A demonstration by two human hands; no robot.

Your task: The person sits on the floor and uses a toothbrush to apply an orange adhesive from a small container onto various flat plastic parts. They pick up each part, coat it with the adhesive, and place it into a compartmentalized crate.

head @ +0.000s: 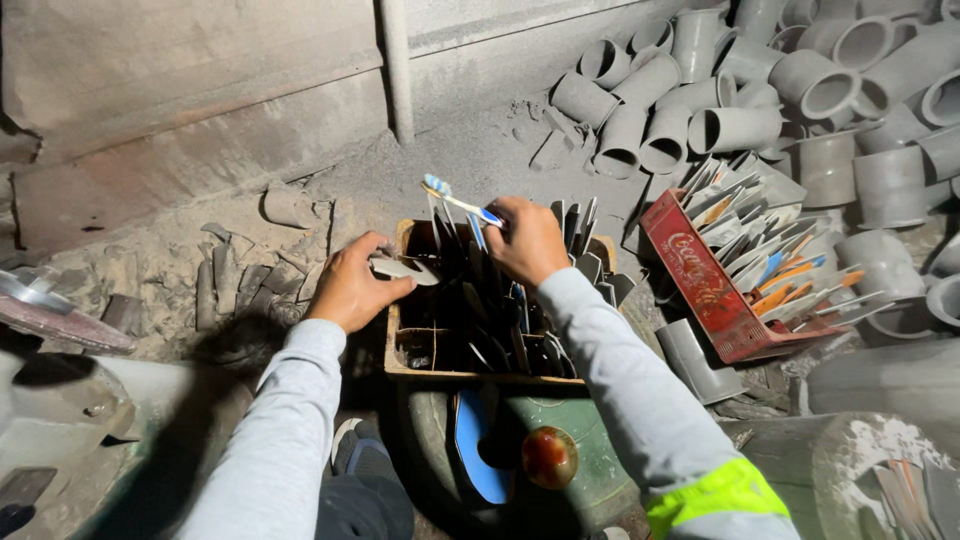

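Mid-sort, by the look of it: crate [400, 368] in front of the person is still packed w/ dark blades, red tray [700, 290] at 3 o'clock of it is full too. Left hand [350, 288] at crate's 9 o'clock, fingers pinched on a grey blade [400, 268]. Right hand [527, 240] at 12, fingers curled tight round a toothbrush [458, 200], bristle end pointing to 10. Pipe pile [800, 90] at 2 is untouched.

Grey dust, bright scraps
Blue-and-white toothbrush [458, 202], red crate [697, 287], grey pipes [735, 128], orange strips [790, 280], grey sleeves with one neon-yellow band [715, 494].
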